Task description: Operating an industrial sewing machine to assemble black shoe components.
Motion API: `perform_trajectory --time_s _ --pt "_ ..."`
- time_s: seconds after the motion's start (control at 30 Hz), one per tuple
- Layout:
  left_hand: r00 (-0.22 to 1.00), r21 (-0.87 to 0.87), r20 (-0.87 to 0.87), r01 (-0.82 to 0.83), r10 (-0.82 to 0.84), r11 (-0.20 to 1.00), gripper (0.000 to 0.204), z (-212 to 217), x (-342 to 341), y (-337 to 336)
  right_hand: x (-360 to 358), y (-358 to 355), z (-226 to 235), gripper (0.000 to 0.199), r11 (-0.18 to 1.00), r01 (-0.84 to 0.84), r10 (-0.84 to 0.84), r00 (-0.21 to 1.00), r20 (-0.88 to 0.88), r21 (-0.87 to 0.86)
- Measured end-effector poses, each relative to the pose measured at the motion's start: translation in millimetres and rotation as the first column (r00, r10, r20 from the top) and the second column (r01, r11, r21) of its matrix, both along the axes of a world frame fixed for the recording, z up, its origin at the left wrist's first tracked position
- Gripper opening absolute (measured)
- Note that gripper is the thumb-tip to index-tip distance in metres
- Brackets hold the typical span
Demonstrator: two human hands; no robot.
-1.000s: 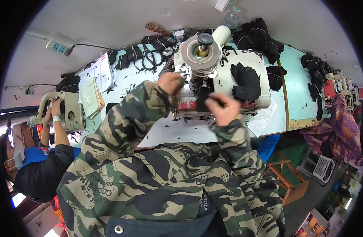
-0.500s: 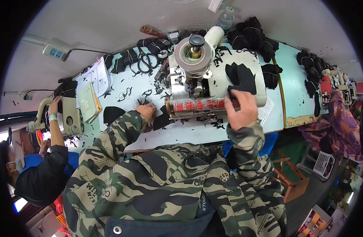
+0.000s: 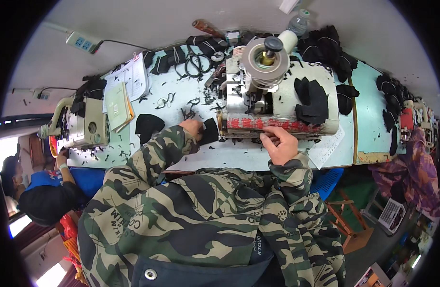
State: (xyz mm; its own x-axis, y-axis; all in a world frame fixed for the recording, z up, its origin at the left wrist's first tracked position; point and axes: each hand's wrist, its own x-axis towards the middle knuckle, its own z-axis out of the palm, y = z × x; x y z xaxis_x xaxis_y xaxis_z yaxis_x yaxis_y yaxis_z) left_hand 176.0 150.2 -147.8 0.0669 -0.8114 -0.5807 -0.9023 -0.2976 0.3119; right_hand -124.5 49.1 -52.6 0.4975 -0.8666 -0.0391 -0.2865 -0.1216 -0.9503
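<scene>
black piece [image 3: 209,131] is being pinched in left hand [image 3: 193,129] at machine's [image 3: 277,103] left end, shifted there from mid-worktop. right hand [image 3: 280,143], fingers curled, is being rested on machine's front edge, lower than before.

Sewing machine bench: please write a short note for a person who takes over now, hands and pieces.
Left hand rests on a black fabric piece on the table, left of the sewing machine. Right hand is empty, fingers at the machine's front edge. Cut black pieces lie on the machine top; more are piled behind. No piece under the needle yet; the piles remain.
</scene>
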Motion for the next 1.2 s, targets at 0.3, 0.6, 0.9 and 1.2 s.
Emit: perform_trajectory --time_s 0.3,0.6,0.9,1.2 --pt "1.000 -0.108 0.027 -0.004 0.007 0.994 0.029 30 24 -11 3 15 -20 0.026 0.939 -0.269 0.290 0.954 -0.073 0.213" --pt "0.951 -0.151 0.285 0.164 -0.115 0.975 0.021 24 13 -14 4 12 -24 0.026 0.936 -0.262 0.288 0.954 -0.082 0.234" --pt "0.960 -0.337 0.245 0.217 -0.138 0.916 0.016 -3 13 -2 40 -33 14 0.031 0.977 -0.056 -0.036 0.906 -0.421 -0.204" --pt "0.954 -0.525 0.289 0.224 -0.076 0.821 0.015 -6 11 7 36 -35 23 0.029 0.969 -0.245 0.210 0.890 -0.404 -0.037"
